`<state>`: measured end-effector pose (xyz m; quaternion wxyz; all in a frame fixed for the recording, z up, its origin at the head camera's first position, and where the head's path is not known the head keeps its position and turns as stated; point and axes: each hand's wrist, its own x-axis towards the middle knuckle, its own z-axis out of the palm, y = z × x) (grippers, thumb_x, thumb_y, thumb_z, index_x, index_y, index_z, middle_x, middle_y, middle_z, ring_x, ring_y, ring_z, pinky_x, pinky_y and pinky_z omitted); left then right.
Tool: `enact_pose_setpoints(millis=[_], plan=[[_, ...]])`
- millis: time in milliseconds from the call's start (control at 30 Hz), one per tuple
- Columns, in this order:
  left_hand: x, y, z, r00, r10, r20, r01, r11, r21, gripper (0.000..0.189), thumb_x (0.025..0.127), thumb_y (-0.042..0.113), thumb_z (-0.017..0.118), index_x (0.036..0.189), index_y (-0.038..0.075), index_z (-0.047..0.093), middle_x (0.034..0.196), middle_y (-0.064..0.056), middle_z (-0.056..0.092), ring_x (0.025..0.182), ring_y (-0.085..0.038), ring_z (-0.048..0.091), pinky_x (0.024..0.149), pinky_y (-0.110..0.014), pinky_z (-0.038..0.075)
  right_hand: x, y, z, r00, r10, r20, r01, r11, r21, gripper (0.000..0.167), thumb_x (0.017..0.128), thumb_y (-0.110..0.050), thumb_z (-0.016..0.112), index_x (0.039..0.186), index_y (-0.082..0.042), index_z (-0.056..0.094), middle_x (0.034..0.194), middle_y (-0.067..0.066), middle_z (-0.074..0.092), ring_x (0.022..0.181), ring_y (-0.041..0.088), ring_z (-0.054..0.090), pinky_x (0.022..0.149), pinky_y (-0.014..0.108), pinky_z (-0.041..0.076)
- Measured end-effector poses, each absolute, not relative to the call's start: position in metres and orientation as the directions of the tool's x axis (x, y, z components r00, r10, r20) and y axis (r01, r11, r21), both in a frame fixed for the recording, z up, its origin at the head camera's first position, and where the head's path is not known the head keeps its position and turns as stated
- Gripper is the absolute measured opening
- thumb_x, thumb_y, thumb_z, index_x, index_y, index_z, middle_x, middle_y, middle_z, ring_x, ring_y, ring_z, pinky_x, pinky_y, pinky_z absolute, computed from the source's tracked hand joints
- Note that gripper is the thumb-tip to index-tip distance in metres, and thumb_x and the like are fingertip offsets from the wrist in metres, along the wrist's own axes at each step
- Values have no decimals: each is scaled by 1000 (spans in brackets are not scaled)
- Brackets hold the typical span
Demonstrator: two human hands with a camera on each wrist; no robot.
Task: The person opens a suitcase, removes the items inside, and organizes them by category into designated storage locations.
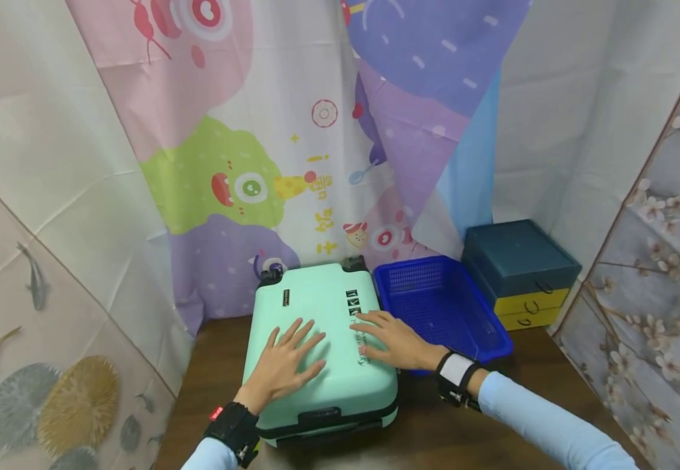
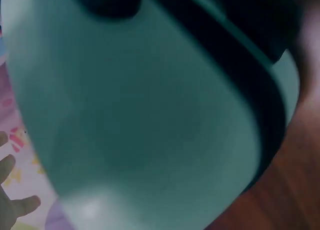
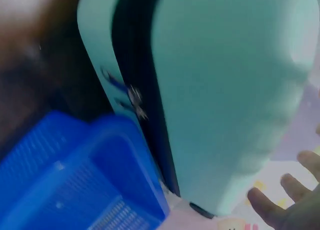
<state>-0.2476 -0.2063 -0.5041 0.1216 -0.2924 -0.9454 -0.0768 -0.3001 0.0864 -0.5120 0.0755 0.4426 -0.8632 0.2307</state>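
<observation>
A mint-green hard-shell suitcase lies flat on the brown table in the head view, its wheels at the far end and a black handle on the near side. Over the left part of its lid is my left hand, fingers spread. My right hand is over the right part, fingers extended and apart, near the printed black lettering. Neither hand grips anything; whether they touch the lid I cannot tell. Along the suitcase's dark zip seam, metal zip pulls show in the right wrist view.
Right of the suitcase sits a blue plastic basket. Behind it to the right stands a small drawer box with a dark teal top and yellow drawers. A cartoon-print curtain hangs behind the table, with patterned panels on both sides.
</observation>
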Motion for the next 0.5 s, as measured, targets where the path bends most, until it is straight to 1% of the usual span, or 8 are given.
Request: enact_pose_setpoints(millis=[100, 200, 333, 500], plan=[[-236, -207, -515, -793, 538, 286, 582, 808, 92, 58, 98, 55, 49, 146, 22, 51, 156, -9, 37, 144, -33, 28, 104, -70, 24, -287, 89, -527, -569, -737, 366, -820, 473, -322, 51, 98, -36, 61, 143, -14, 53, 150, 14, 43, 137, 42, 36, 101, 63, 36], [-228, -207, -523, -785, 541, 302, 592, 798, 110, 57, 97, 54, 50, 144, 22, 53, 154, -9, 40, 143, -34, 32, 104, -70, 24, -276, 89, -539, -552, -748, 368, -830, 452, -326, 54, 98, -40, 59, 145, -16, 51, 152, 13, 41, 139, 43, 33, 104, 64, 31], [-223, -207, -531, -775, 540, 327, 601, 791, 118, 56, 97, 53, 53, 143, 21, 55, 152, -9, 43, 141, -34, 36, 106, -68, 23, -268, 89, -551, -551, -744, 379, -833, 456, -315, 53, 99, -43, 56, 146, -18, 50, 154, 12, 38, 142, 43, 28, 107, 63, 27], [-218, -206, -539, -781, 528, 333, 595, 790, 144, 56, 98, 50, 52, 144, 20, 53, 154, -9, 40, 142, -34, 32, 108, -68, 18, -263, 88, -561, -548, -721, 424, -836, 461, -298, 53, 100, -41, 56, 147, -18, 49, 156, 12, 36, 144, 41, 25, 108, 63, 26]])
